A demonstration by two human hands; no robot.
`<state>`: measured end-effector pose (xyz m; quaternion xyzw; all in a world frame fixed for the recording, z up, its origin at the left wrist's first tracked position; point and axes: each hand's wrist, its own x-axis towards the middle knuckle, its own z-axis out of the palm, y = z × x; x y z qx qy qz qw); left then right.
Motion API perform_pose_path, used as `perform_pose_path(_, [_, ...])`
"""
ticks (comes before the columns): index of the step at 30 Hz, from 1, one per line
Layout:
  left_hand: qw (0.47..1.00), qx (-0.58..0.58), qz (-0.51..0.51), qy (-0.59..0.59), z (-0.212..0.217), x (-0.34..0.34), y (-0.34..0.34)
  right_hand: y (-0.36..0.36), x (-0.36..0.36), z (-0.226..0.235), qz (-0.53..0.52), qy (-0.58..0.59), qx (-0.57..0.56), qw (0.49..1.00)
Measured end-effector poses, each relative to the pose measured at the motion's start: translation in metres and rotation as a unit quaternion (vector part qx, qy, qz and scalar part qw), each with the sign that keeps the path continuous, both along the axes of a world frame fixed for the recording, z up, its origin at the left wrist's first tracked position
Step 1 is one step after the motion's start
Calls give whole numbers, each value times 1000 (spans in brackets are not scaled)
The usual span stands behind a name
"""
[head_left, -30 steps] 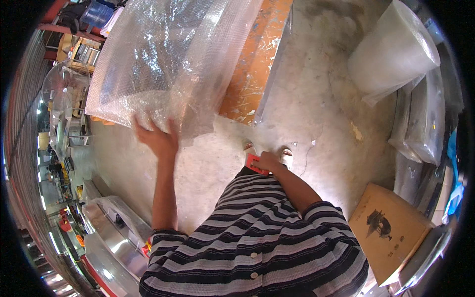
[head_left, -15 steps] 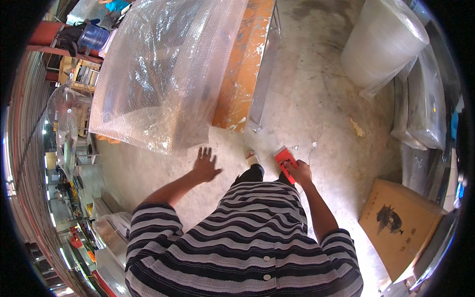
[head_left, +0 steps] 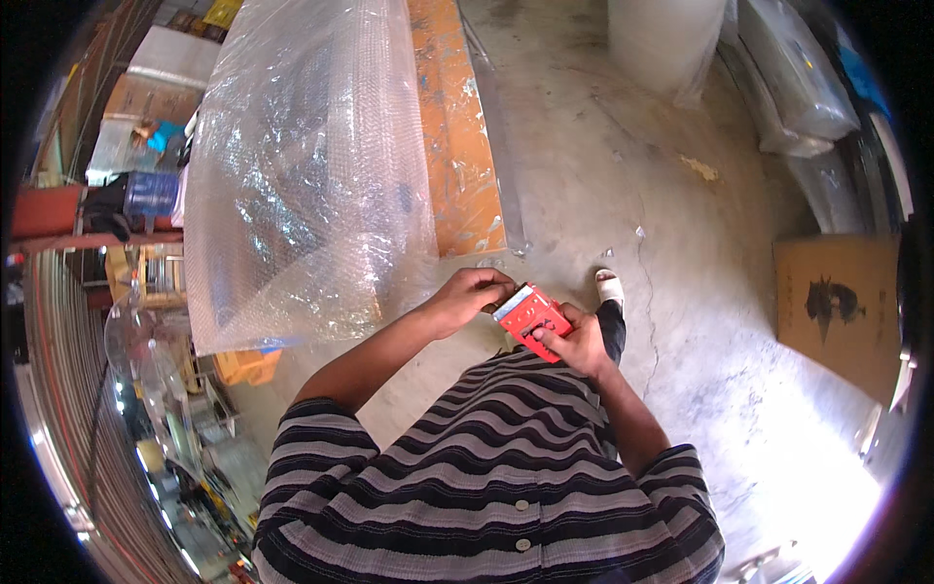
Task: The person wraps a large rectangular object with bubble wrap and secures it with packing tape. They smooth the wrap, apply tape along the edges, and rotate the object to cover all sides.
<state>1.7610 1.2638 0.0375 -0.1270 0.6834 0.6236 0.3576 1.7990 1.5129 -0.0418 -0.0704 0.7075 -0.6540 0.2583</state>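
My right hand [head_left: 581, 343] is closed around a red tape dispenser [head_left: 530, 313] with black print and a pale end, held in front of my waist. At that pale end, my left hand [head_left: 472, 300] has its fingers bent together; what they pinch, if anything, is too small to make out. Beyond my hands, a large sheet of clear bubble wrap [head_left: 311, 195] covers a bulky thing on a worn orange-brown board [head_left: 457, 136]. The wrap's near edge hangs close to my left forearm.
On the right stands a printed cardboard box [head_left: 839, 316], with plastic-wrapped slabs [head_left: 798, 73] beyond it. A big bubble wrap roll [head_left: 664, 44] stands at the far right. At far left are a blue water bottle [head_left: 153, 195] and a person in blue [head_left: 161, 136].
My left hand has gone from spread fingers by the bubble wrap to the dispenser's end. The dispenser has come up and left in my right hand. My view has turned, and one foot has stepped right.
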Motion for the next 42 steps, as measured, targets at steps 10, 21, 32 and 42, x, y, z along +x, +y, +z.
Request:
perform_pose_path(10, [812,-405,-331,258,-24,-74,-49,-115,57,6,-151,-192,-59,968])
perform_pose_path(21, [465,-620,-581,248,-43,-101,-86,-201,94,-60,-179,-433,-362,806])
perform_pose_path(32, [334,-655,-664,139,-36,-104,-95,-231,134,-66,-139,-467,-413,769])
perform_pose_path(42, [391,-574,-685,220,-28,-85,-68,-299,180,-86,-114,-425,-425,791])
